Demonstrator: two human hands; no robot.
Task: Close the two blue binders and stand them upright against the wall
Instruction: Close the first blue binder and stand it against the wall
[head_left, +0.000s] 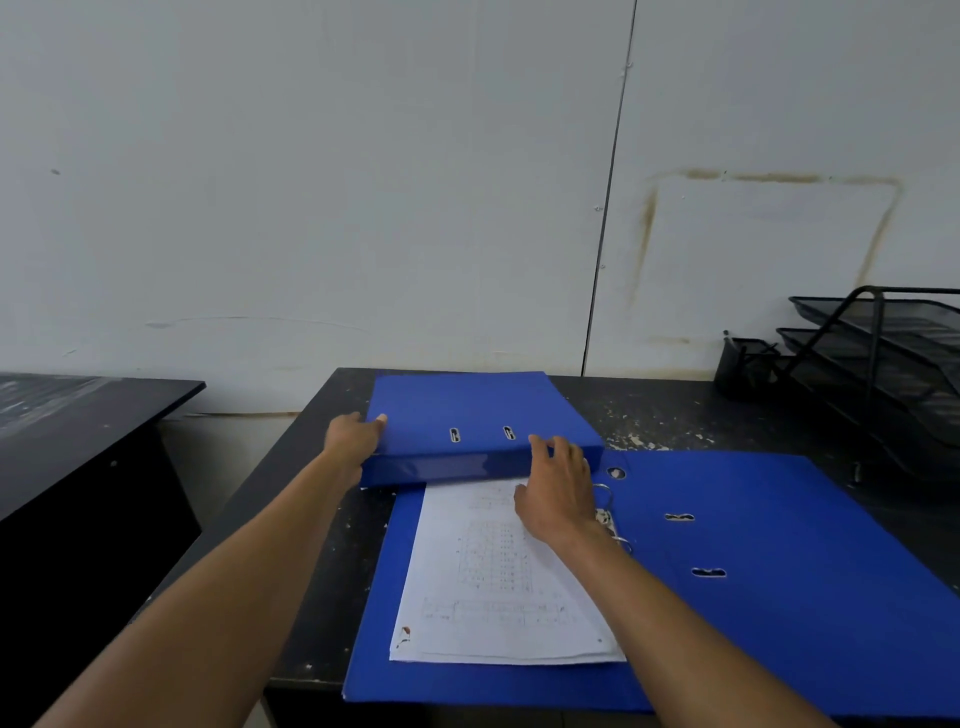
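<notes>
A closed blue binder (467, 405) lies flat at the back of the dark desk (322, 519), its spine facing me and its far edge near the white wall (363, 208). My left hand (350, 439) grips its left corner. My right hand (558, 483) holds the right part of the spine, fingers over the top cover. A second blue binder (753, 545) lies open in front, its near edge overhanging the desk. White printed sheets (498, 571) fill its left half and metal rings show beside my right wrist.
A black mesh letter tray stack (883, 353) and a small black mesh cup (743, 364) stand at the back right of the desk. Another dark desk (78, 415) sits to the left across a gap. The desk surface is chipped and speckled.
</notes>
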